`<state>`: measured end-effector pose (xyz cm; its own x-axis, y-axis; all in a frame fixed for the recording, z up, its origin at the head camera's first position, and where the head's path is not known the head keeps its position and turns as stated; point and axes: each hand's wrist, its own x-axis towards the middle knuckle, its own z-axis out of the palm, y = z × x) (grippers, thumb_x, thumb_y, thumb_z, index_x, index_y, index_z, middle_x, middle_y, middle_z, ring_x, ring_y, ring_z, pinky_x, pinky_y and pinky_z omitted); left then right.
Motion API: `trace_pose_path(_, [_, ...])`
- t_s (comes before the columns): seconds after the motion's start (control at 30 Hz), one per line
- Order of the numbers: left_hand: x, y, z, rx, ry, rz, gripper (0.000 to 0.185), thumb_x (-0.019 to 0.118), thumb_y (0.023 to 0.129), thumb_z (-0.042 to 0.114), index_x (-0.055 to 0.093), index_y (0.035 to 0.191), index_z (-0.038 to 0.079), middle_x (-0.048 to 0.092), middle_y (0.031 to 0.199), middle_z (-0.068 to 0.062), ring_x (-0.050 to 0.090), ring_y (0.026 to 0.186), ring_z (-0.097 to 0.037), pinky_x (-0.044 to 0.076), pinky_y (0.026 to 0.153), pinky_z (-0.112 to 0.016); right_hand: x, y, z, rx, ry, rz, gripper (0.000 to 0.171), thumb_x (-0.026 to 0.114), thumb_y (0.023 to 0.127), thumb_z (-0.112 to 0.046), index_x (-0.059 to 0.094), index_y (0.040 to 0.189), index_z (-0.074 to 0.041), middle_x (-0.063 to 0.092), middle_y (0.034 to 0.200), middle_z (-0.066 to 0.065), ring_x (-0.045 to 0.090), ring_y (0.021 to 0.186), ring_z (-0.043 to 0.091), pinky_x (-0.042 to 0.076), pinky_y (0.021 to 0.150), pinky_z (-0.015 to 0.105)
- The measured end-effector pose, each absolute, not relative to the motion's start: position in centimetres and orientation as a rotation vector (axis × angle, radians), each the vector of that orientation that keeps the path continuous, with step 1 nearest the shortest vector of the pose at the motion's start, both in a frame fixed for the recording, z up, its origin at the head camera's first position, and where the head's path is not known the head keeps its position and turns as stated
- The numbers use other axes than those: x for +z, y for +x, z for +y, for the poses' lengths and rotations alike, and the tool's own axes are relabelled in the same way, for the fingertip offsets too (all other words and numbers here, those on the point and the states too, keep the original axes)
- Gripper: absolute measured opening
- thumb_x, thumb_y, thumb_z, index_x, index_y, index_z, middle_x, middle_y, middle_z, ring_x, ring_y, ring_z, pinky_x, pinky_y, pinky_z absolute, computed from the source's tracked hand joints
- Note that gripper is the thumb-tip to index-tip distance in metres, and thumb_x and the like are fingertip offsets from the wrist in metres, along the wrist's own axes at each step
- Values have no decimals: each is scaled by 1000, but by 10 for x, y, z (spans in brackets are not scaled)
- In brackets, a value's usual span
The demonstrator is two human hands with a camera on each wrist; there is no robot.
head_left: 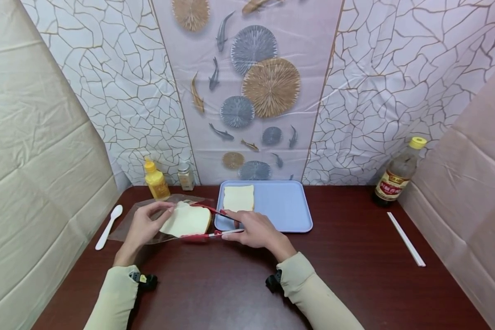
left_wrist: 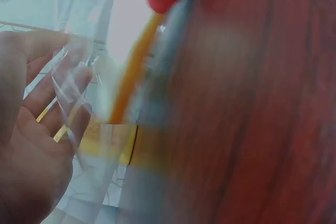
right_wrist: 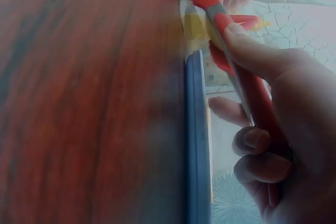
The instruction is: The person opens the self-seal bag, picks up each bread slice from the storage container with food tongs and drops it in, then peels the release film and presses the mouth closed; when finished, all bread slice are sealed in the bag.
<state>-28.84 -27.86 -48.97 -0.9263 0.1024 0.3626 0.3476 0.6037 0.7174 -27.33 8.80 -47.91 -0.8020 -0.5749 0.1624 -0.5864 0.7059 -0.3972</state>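
Tongs [head_left: 208, 223] in the right hand [head_left: 253, 230] pinch the bread slice [head_left: 186, 219] — squeeze gently while left-hand fingers [head_left: 158, 211] hold the plastic bag [head_left: 125, 227] open.

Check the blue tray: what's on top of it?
One bread slice lies on the blue tray, in its left part; the rest shows bare. The right hand, gripping red tongs, covers its near-left corner, so that bit can't be seen.

Both forearms reach forward over the near part of the table, sleeves covering them to the wrists. The left hand [head_left: 142, 228] lies to the left, fingers pinched together. The right hand [head_left: 253, 230] sits beside it, fingers curled in a grip.
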Motion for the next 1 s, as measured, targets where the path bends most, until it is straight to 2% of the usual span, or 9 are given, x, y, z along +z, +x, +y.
trace_pose_path(0.1, [-489,-289,-276,-1239,-394,-2533,22,75,105,34,83,119,19,81,125,-4,66,125,-2,57,110,-44,-477,-272,87,716,1001,-2859,76,71,98,-65,49,163,-32,68,98,-4,54,78,10,46,69,29])
trace_pose_path(0.17, [-488,-290,-275,-1262,-425,-2517,20,75,104,33,83,118,20,81,126,-3,68,129,-9,56,110,-50,-476,-271,86,741,1028,-2848,76,71,99,-65,49,163,-31,67,98,-3,55,79,11,46,71,30])
trace_pose_path(0.33, [-485,-289,-270,-1305,-470,-2526,21,75,104,36,83,120,23,80,130,1,66,135,-20,54,113,-52,-476,-268,81,769,1065,-2840,76,71,99,-64,49,164,-31,67,100,-2,58,85,12,48,75,30])
trace_pose_path(0.47, [-483,-286,-266,-1271,-445,-2563,22,75,104,38,82,120,26,80,128,3,67,132,-16,54,114,-50,-477,-266,77,759,1040,-2843,77,69,100,-65,48,164,-29,69,104,-1,60,89,14,50,78,32])
trace_pose_path(0.7, [-479,-284,-264,-1281,-444,-2553,19,76,104,35,83,119,26,80,129,2,68,131,-15,54,110,-30,-479,-264,72,727,959,-2875,80,67,100,-66,47,165,-24,68,100,-1,57,85,13,49,76,32])
trace_pose_path(0.77, [-479,-284,-263,-1294,-466,-2551,20,77,103,34,83,120,26,80,129,1,69,132,-18,55,111,-35,-479,-263,71,728,969,-2856,79,69,100,-66,48,165,-25,70,102,-2,58,87,13,50,77,32])
trace_pose_path(0.9, [-478,-285,-261,-1331,-510,-2542,20,77,103,33,82,121,27,80,129,2,69,135,-23,51,118,-55,-480,-263,70,735,1004,-2829,79,70,99,-66,48,164,-29,70,104,-2,59,90,12,52,78,33])
trace_pose_path(1.0, [-476,-285,-258,-1361,-530,-2523,18,78,103,31,83,120,27,80,127,3,69,135,-22,49,119,-58,-481,-263,69,739,1015,-2827,78,69,99,-67,47,165,-31,71,109,-2,60,94,12,53,81,34])
